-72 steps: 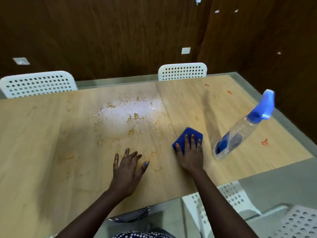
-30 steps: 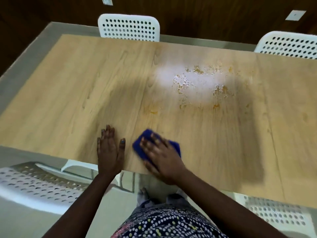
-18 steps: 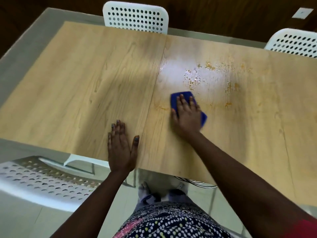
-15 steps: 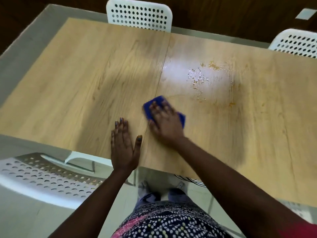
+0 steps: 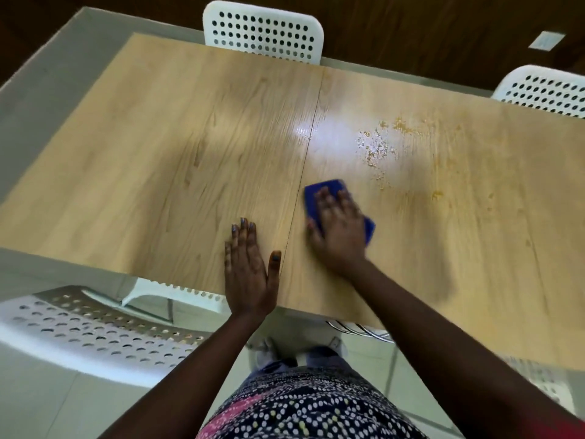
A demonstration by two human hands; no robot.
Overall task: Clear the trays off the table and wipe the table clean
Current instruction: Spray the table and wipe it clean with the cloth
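Note:
A light wooden table (image 5: 164, 147) fills the view, with a seam down its middle. My right hand (image 5: 340, 231) presses a blue cloth (image 5: 319, 193) flat on the table just right of the seam, fingers straight over it. My left hand (image 5: 248, 267) rests flat on the near edge, left of the seam, fingers together and thumb out. Orange crumbs and a wet sheen (image 5: 378, 147) lie beyond the cloth, toward the far right. No trays show.
White perforated chairs stand around the table: one at the far side (image 5: 262, 30), one at the far right (image 5: 544, 90), one at the near left (image 5: 95, 331), one at the near right (image 5: 538, 375). A dark wood wall lies behind.
My right hand has slid the cloth a little right across the seam, after a sweep out to the crumbs and back. Fewer crumbs lie on the wet patch. My left hand has stayed put.

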